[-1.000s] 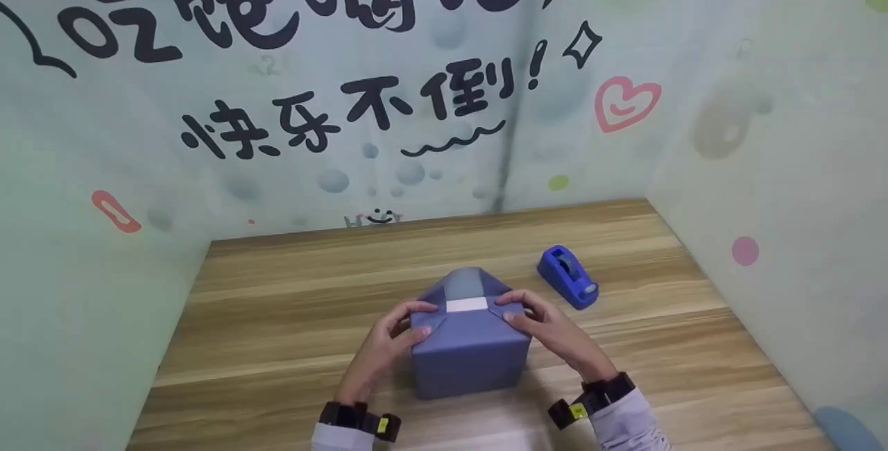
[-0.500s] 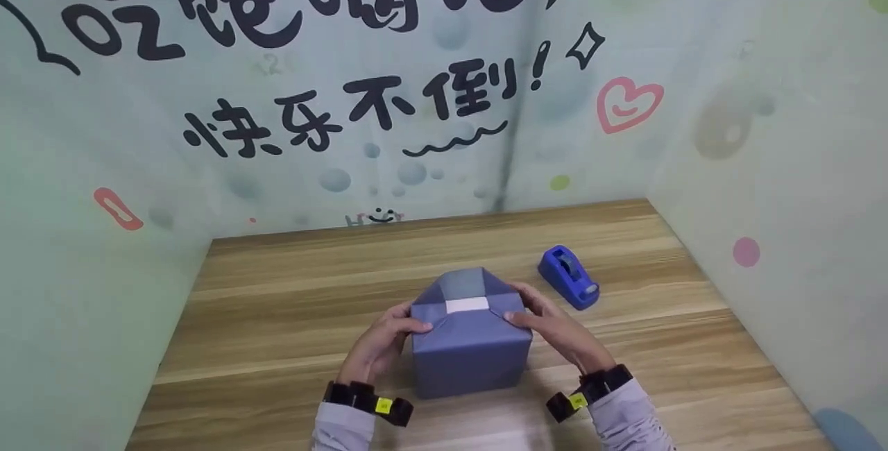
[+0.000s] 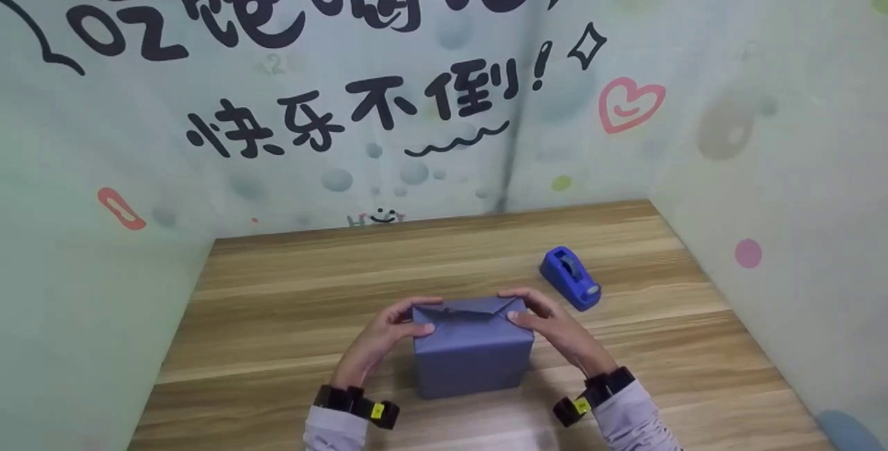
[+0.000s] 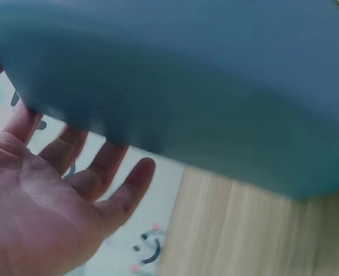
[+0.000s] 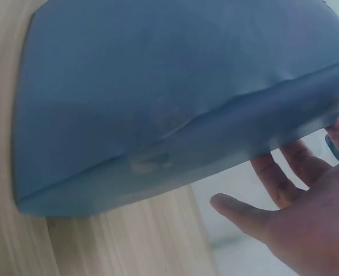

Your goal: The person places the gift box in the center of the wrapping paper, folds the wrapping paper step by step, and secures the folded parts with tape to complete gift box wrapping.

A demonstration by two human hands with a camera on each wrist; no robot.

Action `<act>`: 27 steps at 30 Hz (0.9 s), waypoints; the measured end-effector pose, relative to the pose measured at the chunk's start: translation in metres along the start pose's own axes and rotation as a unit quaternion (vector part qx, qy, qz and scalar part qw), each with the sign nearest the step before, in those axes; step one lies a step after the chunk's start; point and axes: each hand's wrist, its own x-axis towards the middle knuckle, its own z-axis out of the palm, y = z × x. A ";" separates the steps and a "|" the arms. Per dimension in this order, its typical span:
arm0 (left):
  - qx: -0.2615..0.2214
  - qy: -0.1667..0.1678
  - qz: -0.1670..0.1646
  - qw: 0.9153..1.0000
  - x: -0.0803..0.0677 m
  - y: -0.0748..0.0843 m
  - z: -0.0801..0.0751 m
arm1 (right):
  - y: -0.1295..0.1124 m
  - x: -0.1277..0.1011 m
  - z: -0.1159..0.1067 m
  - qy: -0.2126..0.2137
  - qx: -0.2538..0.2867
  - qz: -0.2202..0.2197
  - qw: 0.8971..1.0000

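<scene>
A box wrapped in blue-grey paper stands on the wooden table in front of the person. Across its top, the paper ends meet in slanting folds with a dark gap between them. The left hand grips the top left corner, thumb on the upper face and fingers reaching along the far edge. Opposite it, the right hand holds the top right corner in the same way. Both wrist views show the wrapped box close up, with fingertips at its edge; a paper seam runs along one side in the right wrist view.
A blue tape dispenser sits beyond the right hand on the wooden table. Printed curtains enclose the table at the back and on both sides. Each wrist wears a black strap with a small camera.
The pointed paper flap and white patch on top of the box no longer show. Both hands' fingers shifted down the sides, then came back up to the top far edge.
</scene>
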 end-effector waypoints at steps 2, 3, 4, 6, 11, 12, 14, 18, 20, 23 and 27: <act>0.046 -0.002 0.024 0.999 -0.003 0.000 -0.001 | 0.001 -0.001 0.000 0.004 -0.006 -0.003 1.000; 0.070 0.002 0.035 0.997 -0.005 0.000 -0.002 | 0.001 -0.002 -0.001 0.005 -0.009 -0.005 1.000; 0.096 0.008 0.048 0.994 -0.007 0.001 -0.002 | 0.002 -0.002 -0.001 0.007 -0.013 -0.009 1.000; 0.160 0.029 0.082 0.983 -0.010 0.001 0.000 | 0.004 -0.003 -0.002 0.012 -0.028 -0.023 0.999; 0.384 0.086 0.178 0.902 -0.020 0.010 0.010 | 0.005 -0.003 -0.002 0.035 -0.093 -0.067 0.993; 0.427 0.089 0.190 0.880 -0.022 0.012 0.012 | 0.004 -0.003 -0.002 0.043 -0.107 -0.072 0.991; 0.495 0.085 0.193 0.843 -0.026 0.016 0.018 | 0.001 -0.004 0.000 0.058 -0.130 -0.085 0.986; 0.565 0.058 0.169 0.806 -0.033 0.021 0.027 | -0.013 -0.007 0.009 0.086 -0.178 -0.144 0.970; 0.584 0.059 0.179 0.790 -0.035 0.019 0.030 | -0.018 -0.008 0.012 0.098 -0.208 -0.189 0.955; 0.595 0.088 0.250 0.759 -0.037 0.012 0.034 | -0.017 -0.008 0.013 0.114 -0.259 -0.241 0.928; 0.568 0.139 0.343 0.735 -0.035 0.000 0.039 | -0.008 -0.006 0.009 0.117 -0.310 -0.291 0.898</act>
